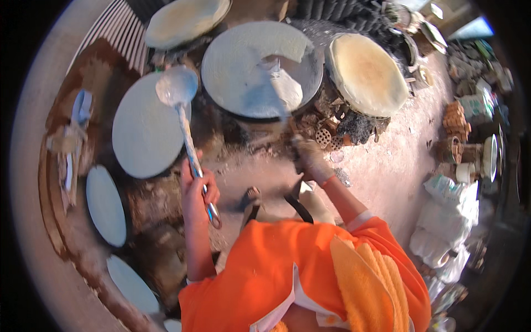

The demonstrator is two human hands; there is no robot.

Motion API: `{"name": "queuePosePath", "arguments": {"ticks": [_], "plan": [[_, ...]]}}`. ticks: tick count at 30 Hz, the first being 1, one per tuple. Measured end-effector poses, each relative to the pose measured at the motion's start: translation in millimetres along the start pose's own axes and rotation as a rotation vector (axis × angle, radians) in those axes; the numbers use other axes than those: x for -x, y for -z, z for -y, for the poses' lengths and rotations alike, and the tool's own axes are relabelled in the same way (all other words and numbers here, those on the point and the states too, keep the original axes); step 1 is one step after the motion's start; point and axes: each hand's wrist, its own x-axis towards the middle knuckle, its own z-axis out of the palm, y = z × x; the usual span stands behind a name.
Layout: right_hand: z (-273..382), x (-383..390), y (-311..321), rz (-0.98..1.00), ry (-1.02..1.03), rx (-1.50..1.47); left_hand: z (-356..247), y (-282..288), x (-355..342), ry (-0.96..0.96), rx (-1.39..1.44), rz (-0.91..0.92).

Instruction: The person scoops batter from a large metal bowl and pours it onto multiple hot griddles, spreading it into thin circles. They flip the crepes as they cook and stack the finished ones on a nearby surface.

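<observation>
Left hand (pixel 199 185), left of centre: grip narrow, fingers wrapped round the lower handle of a long metal ladle (pixel 188 141). Handle end, with a loop, pokes out below the fist; the shaft runs up and slightly left from the grip to a broad, pale-smeared bowl. In the picture the bowl lies well above the hand, overlapping the upper right edge of a round pale pan (pixel 145 133); whether bowl and pan touch, cannot tell.

Right hand (pixel 312 157), just right of centre: gloved, motion-blurred, orange-red at the cuff. Grip closed on the near end of a thin tool (pixel 293 126); blur hides how the fingers sit. Tool points up and left from the grip, toward the lower right of a large round griddle (pixel 235 77) at upper centre. A folded white piece (pixel 288 91) lies there, above and left of the grip; contact with the tool is too blurred to tell. Pale coating covers much of the griddle; a darker patch shows at its right.

Upper right: round pan with a browned-centre disc (pixel 368 72). Upper left: another pale round (pixel 188 22). Lower left: two pale ovals, an upper one (pixel 106 206) and a lower one (pixel 133 285). Right edge: white sacks (pixel 442 227) on the floor (pixel 401 152). Below: orange shirt (pixel 260 260), yellow-orange towel (pixel 373 288).
</observation>
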Motion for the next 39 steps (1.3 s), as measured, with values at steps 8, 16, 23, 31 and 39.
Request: {"name": "queuePosePath", "arguments": {"ticks": [8,16,23,31,39], "plan": [[-33.1,-15.4,112.3,-0.055,0.155,0.326,15.0,-55.6,19.0,-0.019,0.043,-0.057],[59.2,8.3,122.1,0.015,0.230,0.596,15.6,-86.2,-14.2,-0.010,0.056,0.098],[37.2,-60.3,190.9,-0.111,0.287,0.700,27.0,-118.9,-25.9,0.043,-0.078,0.071],[83.2,-97.8,188.9,-0.159,0.382,0.936,30.3,-143.5,-40.9,0.198,-0.006,-0.007],[155.9,-134.2,107.2,-0.227,0.266,1.156,18.8,-125.1,-64.4,0.220,0.045,0.189]]}}
